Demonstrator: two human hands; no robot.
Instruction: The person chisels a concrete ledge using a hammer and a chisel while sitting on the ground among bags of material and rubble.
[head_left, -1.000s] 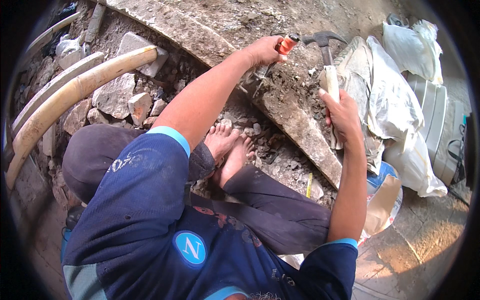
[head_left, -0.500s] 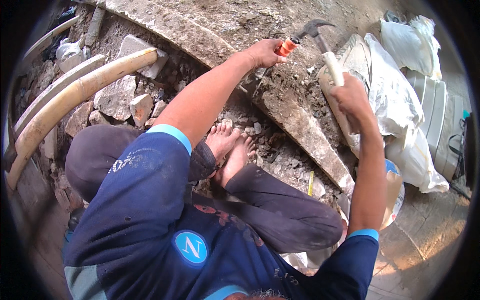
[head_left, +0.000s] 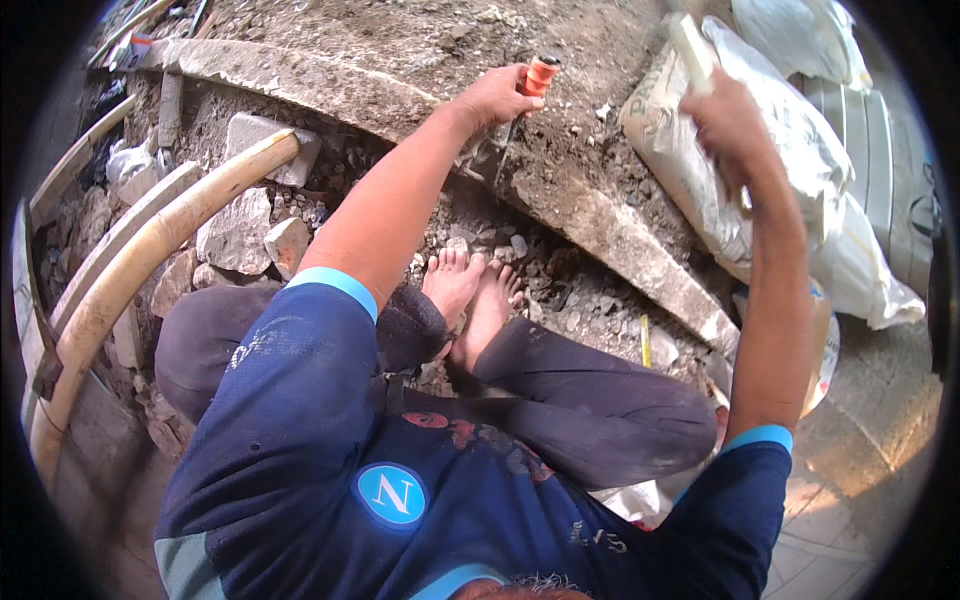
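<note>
My left hand point(head_left: 495, 97) is closed around the orange handle of a chisel point(head_left: 540, 77). Its thin dark shaft runs down to the broken edge of a long concrete slab point(head_left: 610, 235); exactly where the tip rests is hard to make out. Over on the right, my right hand point(head_left: 735, 120) grips a hammer point(head_left: 693, 52) by its pale handle. The hammer's head is blurred at the upper edge and cannot be seen clearly. Hammer and chisel are well apart.
White sacks point(head_left: 780, 110) lie close beside my right arm. Broken stones point(head_left: 235, 230) and a curved bamboo pole point(head_left: 170, 235) are at the left. Rubble surrounds my bare feet point(head_left: 470, 295), with a yellow strip point(head_left: 645, 340) near my knee. Loose soil point(head_left: 400, 45) lies beyond the slab.
My right hand has swung the hammer up and away from the chisel. The chisel handle has shifted slightly left and stands more upright. The whole view has also moved a little.
</note>
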